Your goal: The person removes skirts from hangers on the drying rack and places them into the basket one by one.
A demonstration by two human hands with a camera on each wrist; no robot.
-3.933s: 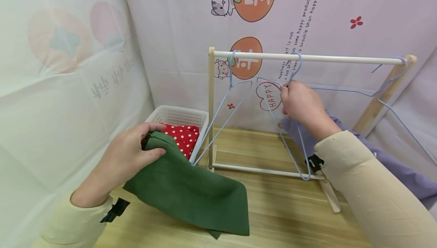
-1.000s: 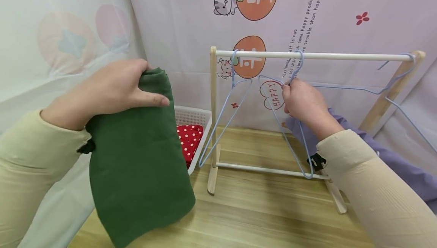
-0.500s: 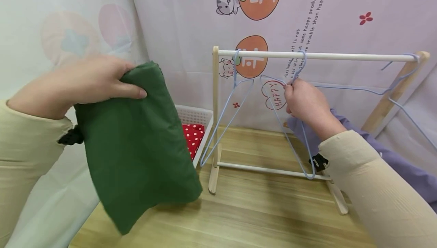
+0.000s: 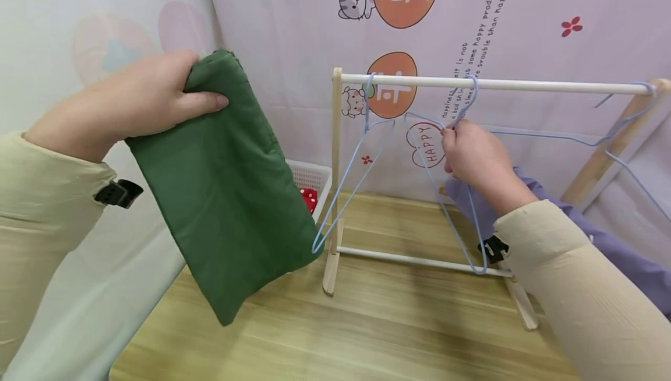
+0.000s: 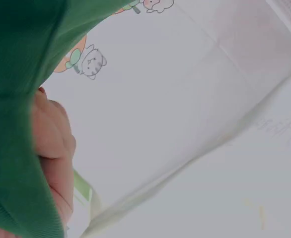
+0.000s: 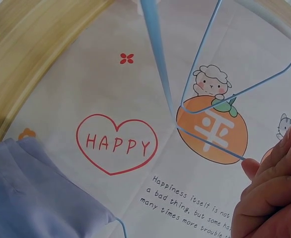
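A green cloth (image 4: 225, 189) hangs on the left of the head view, above the worktop (image 4: 377, 334), its lower edge sloping and one corner pointing down. The left hand (image 4: 152, 92) holds it by the gathered top, the thumb laid across the near face and the other fingers behind it, as the left wrist view also shows.

The right hand (image 4: 479, 151) has its fingers curled round the neck of the middle blue hanger (image 4: 440, 199), whose hook sits over the white rod (image 4: 419, 82) of a small wooden rack (image 4: 336, 136). The left blue hanger (image 4: 353, 159) hangs near the rack's left post; its lower tip overlaps the cloth's corner, and whether they touch cannot be told. The right blue hanger (image 4: 545, 134) is at the far end of the rod, with a lavender garment (image 4: 618, 258) below it, partly hidden by the right forearm.

Behind the cloth, a white basket (image 4: 327, 174) stands beside the rack, with a red dotted cloth (image 4: 309, 199) in it. The printed backdrop (image 4: 293, 37) behind carries orange fruit, cartoon animals and a heart reading "HAPPY". Both cream sleeves have black straps near the wrists.
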